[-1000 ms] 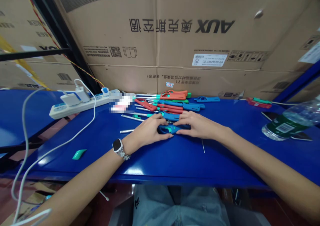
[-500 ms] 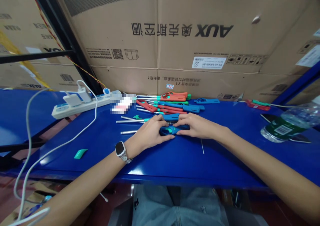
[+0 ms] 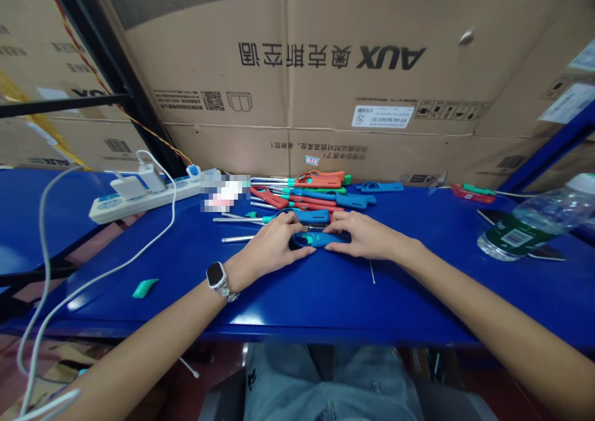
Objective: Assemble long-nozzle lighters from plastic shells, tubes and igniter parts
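A blue lighter [image 3: 320, 240] with a long metal tube lies flat on the blue table, its tube pointing left. My left hand [image 3: 274, 244] grips it near the trigger loop, thumb along the near side. On its right end is my right hand [image 3: 360, 235], fingers and thumb closed round the handle. Just behind, another blue lighter [image 3: 317, 216] lies parallel, partly hidden by my fingers. Farther back is a pile of red, orange and blue lighters [image 3: 325, 179]. A small thin rod [image 3: 372, 272] lies near my right wrist.
A white power strip [image 3: 134, 201] with plugs and cables is at the left, a green piece [image 3: 145, 288] nearer. At the right lie a water bottle [image 3: 515, 232] and a red-green object [image 3: 473, 193]. A large cardboard box [image 3: 325, 98] stands behind.
The view has shifted slightly. My right thumb and fingers sit a little farther right on the lighter, and more of its blue handle shows between my hands.
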The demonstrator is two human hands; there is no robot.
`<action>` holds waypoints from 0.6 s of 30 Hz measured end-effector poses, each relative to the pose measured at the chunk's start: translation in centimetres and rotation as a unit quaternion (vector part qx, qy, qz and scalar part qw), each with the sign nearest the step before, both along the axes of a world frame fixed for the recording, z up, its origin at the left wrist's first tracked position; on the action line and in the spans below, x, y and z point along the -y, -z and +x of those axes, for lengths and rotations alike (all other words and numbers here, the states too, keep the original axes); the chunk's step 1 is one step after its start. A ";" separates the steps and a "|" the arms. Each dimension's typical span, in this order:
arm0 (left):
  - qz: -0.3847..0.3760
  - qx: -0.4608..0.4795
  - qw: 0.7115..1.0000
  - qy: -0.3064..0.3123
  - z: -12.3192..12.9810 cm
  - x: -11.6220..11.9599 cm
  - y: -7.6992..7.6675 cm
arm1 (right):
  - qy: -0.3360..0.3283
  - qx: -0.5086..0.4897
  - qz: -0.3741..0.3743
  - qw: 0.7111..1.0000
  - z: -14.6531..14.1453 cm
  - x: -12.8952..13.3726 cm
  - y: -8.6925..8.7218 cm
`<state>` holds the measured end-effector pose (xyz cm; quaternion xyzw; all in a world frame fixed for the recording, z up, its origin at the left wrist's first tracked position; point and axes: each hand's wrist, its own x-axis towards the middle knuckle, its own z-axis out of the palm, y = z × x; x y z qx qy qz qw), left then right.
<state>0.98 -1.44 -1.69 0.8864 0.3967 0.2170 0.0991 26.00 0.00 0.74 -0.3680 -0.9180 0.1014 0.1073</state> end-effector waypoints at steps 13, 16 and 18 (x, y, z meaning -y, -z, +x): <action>-0.008 0.018 1.000 0.022 0.0 -0.5 0.8 | 0.014 -0.023 -0.046 0.999 0.1 0.1 0.3; -0.019 0.019 1.000 0.014 0.2 -0.4 0.8 | 0.011 -0.036 -0.051 0.998 0.0 0.0 0.4; -0.025 0.028 0.999 0.011 0.3 -0.3 0.8 | 0.012 -0.039 -0.052 0.998 0.0 0.0 0.5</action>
